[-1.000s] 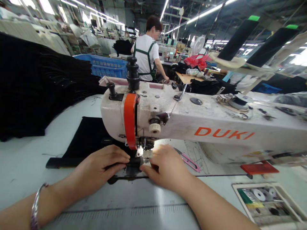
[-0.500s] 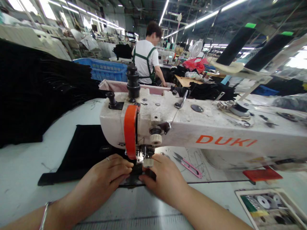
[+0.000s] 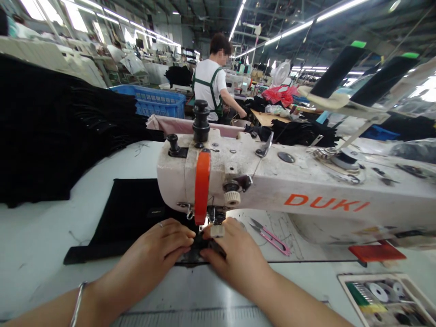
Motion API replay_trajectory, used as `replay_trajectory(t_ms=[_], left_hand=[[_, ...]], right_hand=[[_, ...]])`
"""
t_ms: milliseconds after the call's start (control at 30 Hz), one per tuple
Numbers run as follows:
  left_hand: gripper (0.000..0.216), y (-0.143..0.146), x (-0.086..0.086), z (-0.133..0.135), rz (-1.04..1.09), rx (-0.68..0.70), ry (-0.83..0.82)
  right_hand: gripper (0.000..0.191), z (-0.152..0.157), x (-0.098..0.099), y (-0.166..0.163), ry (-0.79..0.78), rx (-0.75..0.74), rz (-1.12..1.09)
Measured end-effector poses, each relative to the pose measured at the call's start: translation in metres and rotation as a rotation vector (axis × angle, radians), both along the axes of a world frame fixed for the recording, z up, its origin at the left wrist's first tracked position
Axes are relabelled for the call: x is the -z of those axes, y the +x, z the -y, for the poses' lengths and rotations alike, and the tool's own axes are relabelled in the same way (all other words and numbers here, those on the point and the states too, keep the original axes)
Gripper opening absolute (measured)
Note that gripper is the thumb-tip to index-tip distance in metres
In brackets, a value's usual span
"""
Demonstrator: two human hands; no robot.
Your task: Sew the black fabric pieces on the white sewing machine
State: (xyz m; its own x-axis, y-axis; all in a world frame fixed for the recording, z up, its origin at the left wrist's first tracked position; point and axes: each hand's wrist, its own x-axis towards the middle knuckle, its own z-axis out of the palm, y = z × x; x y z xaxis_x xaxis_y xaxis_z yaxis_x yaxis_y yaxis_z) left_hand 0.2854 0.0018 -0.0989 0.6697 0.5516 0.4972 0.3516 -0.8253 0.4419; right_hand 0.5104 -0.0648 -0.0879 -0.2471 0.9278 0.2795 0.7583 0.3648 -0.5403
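A black fabric piece (image 3: pixel 124 211) with a small label lies on the white table, its right part under the head of a sewing machine (image 3: pixel 218 163). My left hand (image 3: pixel 163 247), fingers close together, presses and pinches the fabric's near edge just left of the presser foot (image 3: pixel 203 225). On the other side, my right hand (image 3: pixel 235 250) curls with thumb and fingers at the same edge. Part of its fingers is hidden behind the machine's white knob (image 3: pixel 217 230). Between my fingertips a short stretch of black cloth shows by the needle area.
Pink thread snips (image 3: pixel 272 238) lie right of my right hand. A tray of bobbins (image 3: pixel 378 290) sits at lower right. Stacked black fabric (image 3: pixel 41 136) rises at left. Beyond the machine are a blue crate (image 3: pixel 160 102) and a person in a white shirt (image 3: pixel 209 84).
The whole view has shifted slightly, moving the machine rightward in the picture. Both my hands keep their hold beside the presser foot. The other person's arm has reached further right.
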Motion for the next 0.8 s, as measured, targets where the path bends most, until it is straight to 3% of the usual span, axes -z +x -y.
replay_trajectory(t_ms=[133,433,800], left_hand=[[0.019,0.0,0.001,-0.005,-0.012,0.04,-0.02],[0.022,0.007,0.005,-0.027,-0.057,-0.016,-0.062],[0.021,0.007,0.015,-0.037,-0.098,-0.08,-0.07]], right_hand=[[0.014,0.0,0.008,0.001,0.118,-0.113,-0.008],[0.014,-0.01,0.012,0.0,0.238,-0.055,0.053],[0.015,-0.015,0.015,-0.002,0.174,0.013,0.117]])
